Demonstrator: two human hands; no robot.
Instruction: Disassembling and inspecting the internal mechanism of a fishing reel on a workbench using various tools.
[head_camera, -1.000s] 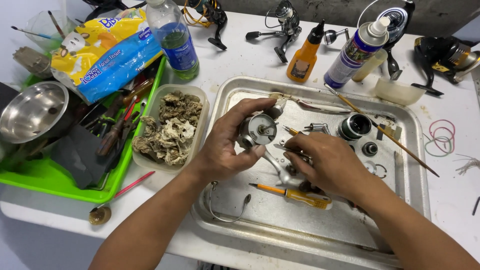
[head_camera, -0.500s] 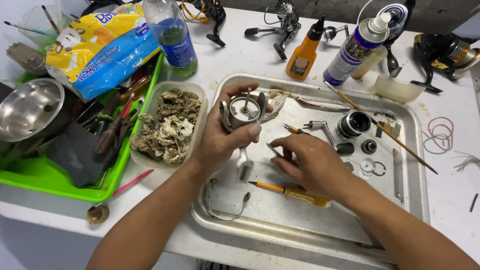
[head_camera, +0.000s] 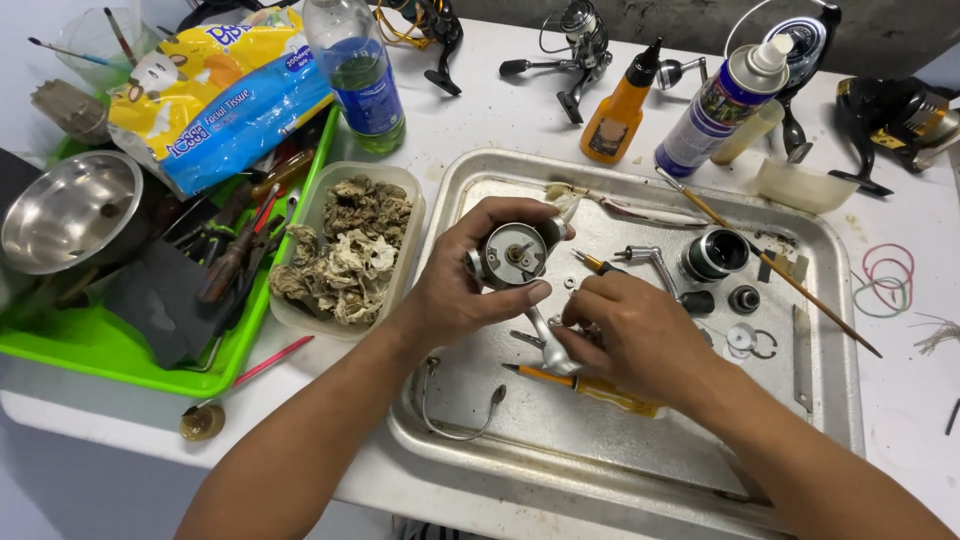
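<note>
The left hand (head_camera: 455, 290) is closed around a silver fishing reel body (head_camera: 512, 255), gripping it from the left with the thumb along its lower edge and the fingers curled over the top. Against the view a second ago, the reel body has been lifted and turned: it then sat low between both hands, and now its open round side, with the small gear at the centre, faces straight up at the camera above the metal tray (head_camera: 640, 470). The reel's stem hangs down toward the tray floor.

The right hand (head_camera: 635, 335) has drawn back a little from the body and now sits lower, fingers pinched together near the reel's foot; it seems to hold some small part or the stem itself, though the knuckles hide the fingertips (so what it grips cannot be told for certain). An orange-handled screwdriver (head_camera: 590, 385) lies on the tray just under that hand.

With the reel turned open side up, its inner workings are exposed for inspection. The loose parts rest apart on the tray: a crank handle (head_camera: 645, 260), a dark spool (head_camera: 715, 253) and a small washer (head_camera: 741, 337). A tub of soiled tissue (head_camera: 345, 250) stands on the worktop (head_camera: 480, 110) just left of the tray.
</note>
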